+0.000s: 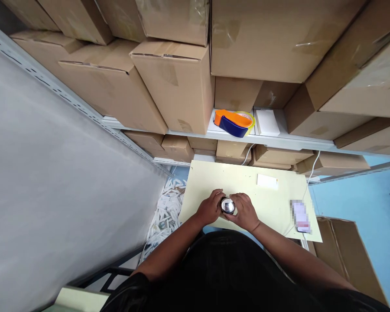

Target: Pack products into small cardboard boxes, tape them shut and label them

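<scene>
Both my hands meet over the near edge of a pale yellow table (240, 182). Between them is a small shiny metal round object (228, 206), dark and reflective on top. My left hand (210, 207) wraps its fingers round the object's left side. My right hand (244, 211) curls round its right side. What the object is I cannot make out.
A small white card (267, 181) lies on the table's far side and a phone (300, 216) on a white cable at its right edge. Shelves of stacked cardboard boxes (178, 82) hold an orange-and-blue tape dispenser (234, 121). White paper scraps (165, 208) litter the floor at left.
</scene>
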